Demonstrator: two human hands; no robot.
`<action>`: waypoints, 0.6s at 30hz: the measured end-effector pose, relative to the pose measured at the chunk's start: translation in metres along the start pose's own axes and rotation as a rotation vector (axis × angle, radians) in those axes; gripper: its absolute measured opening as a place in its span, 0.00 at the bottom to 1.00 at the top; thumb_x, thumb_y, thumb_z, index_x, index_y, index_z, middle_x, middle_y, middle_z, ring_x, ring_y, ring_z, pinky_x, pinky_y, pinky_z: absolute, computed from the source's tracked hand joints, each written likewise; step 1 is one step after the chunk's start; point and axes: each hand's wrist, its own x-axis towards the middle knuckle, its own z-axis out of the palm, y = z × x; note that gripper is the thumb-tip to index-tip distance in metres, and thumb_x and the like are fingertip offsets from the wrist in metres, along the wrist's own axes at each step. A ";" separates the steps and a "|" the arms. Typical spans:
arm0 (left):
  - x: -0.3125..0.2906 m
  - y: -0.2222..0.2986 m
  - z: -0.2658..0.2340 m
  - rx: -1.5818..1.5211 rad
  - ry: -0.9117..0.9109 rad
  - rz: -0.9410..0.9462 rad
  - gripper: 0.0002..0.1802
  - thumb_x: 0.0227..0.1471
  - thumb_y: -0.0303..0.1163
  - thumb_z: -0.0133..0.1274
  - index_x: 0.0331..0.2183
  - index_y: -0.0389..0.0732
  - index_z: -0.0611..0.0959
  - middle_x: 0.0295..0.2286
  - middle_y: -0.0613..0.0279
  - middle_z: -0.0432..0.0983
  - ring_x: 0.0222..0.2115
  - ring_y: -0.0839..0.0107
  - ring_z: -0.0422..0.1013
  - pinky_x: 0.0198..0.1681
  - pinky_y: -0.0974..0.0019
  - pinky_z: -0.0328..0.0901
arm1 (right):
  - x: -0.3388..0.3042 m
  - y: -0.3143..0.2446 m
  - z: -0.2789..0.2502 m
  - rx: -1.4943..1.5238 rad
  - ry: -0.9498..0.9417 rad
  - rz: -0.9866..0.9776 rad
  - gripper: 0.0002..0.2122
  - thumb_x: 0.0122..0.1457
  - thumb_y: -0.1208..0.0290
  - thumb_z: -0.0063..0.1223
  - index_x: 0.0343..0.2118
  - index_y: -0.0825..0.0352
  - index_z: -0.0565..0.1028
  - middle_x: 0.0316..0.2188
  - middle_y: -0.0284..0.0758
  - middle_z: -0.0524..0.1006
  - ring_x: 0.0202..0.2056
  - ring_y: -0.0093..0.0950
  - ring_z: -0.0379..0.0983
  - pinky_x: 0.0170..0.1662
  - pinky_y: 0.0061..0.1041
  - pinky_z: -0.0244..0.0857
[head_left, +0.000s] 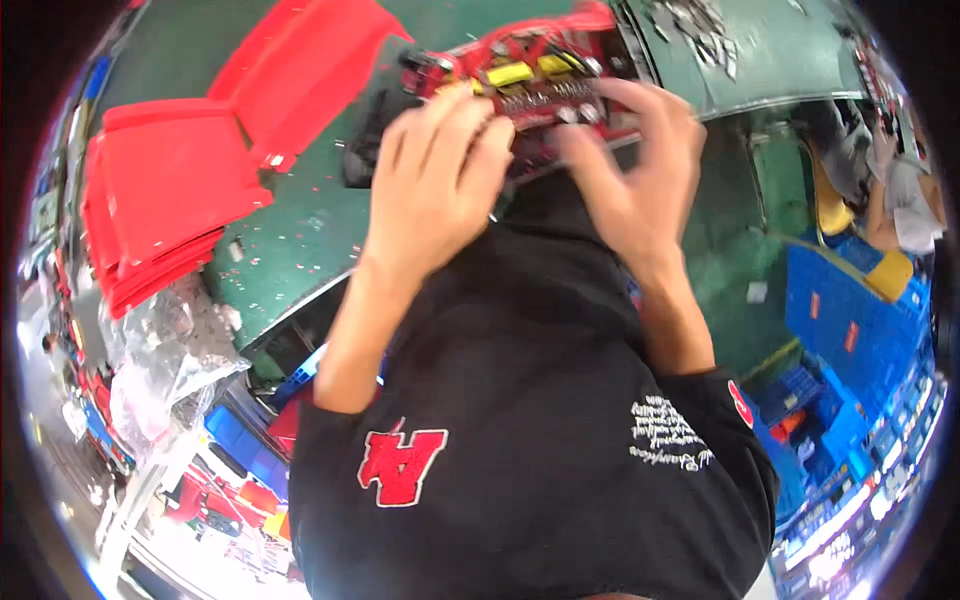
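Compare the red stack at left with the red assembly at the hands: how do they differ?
Surface: the red stack has a plain top; the red assembly shows yellow and dark parts.
Handling: the left hand and right hand are at the assembly, grip blurred; neither is at the stack.
Shared: both are mainly red.

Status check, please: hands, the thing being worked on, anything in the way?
Left hand and right hand at red tool tray, grips unclear. Yellow pieces in tray; hands hide part. Red panels stacked left.
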 end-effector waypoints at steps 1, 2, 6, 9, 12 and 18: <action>-0.007 0.001 -0.009 0.046 0.077 -0.024 0.09 0.45 0.28 0.58 0.33 0.42 0.80 0.34 0.64 0.74 0.39 0.63 0.73 0.43 0.60 0.66 | 0.006 0.002 -0.011 -0.099 0.087 -0.002 0.21 0.48 0.64 0.67 0.43 0.68 0.75 0.41 0.38 0.73 0.41 0.32 0.68 0.47 0.29 0.61; -0.015 0.002 -0.016 0.047 0.118 -0.144 0.09 0.44 0.26 0.59 0.33 0.42 0.80 0.33 0.62 0.75 0.38 0.62 0.73 0.43 0.60 0.65 | 0.010 0.020 -0.011 -0.116 0.225 0.083 0.23 0.50 0.61 0.66 0.44 0.70 0.73 0.39 0.40 0.72 0.41 0.32 0.68 0.47 0.29 0.62; -0.034 -0.042 -0.040 0.030 0.157 -0.497 0.10 0.47 0.25 0.55 0.35 0.42 0.80 0.35 0.61 0.76 0.37 0.59 0.72 0.42 0.57 0.63 | 0.060 0.061 -0.017 -0.042 -0.403 0.440 0.26 0.57 0.53 0.57 0.44 0.77 0.71 0.31 0.39 0.75 0.34 0.34 0.71 0.44 0.31 0.64; -0.034 -0.081 -0.036 0.278 0.072 -0.443 0.13 0.49 0.28 0.54 0.40 0.41 0.78 0.36 0.59 0.75 0.39 0.60 0.71 0.43 0.56 0.63 | 0.076 0.052 -0.018 -0.279 -0.492 0.384 0.23 0.58 0.53 0.55 0.31 0.77 0.74 0.25 0.41 0.75 0.29 0.31 0.69 0.37 0.37 0.62; -0.038 -0.098 -0.017 0.293 -0.037 -0.367 0.16 0.50 0.30 0.55 0.44 0.42 0.77 0.38 0.58 0.74 0.40 0.58 0.71 0.44 0.55 0.63 | 0.080 0.046 -0.019 -0.160 -0.446 0.347 0.20 0.56 0.58 0.56 0.25 0.76 0.74 0.19 0.38 0.72 0.26 0.25 0.68 0.31 0.34 0.60; -0.030 -0.109 0.012 -0.041 0.038 -0.501 0.10 0.51 0.28 0.54 0.39 0.42 0.78 0.35 0.58 0.74 0.38 0.57 0.72 0.39 0.55 0.62 | 0.076 0.054 -0.054 0.297 -0.295 0.725 0.10 0.51 0.69 0.55 0.30 0.72 0.75 0.24 0.32 0.74 0.23 0.23 0.72 0.26 0.25 0.66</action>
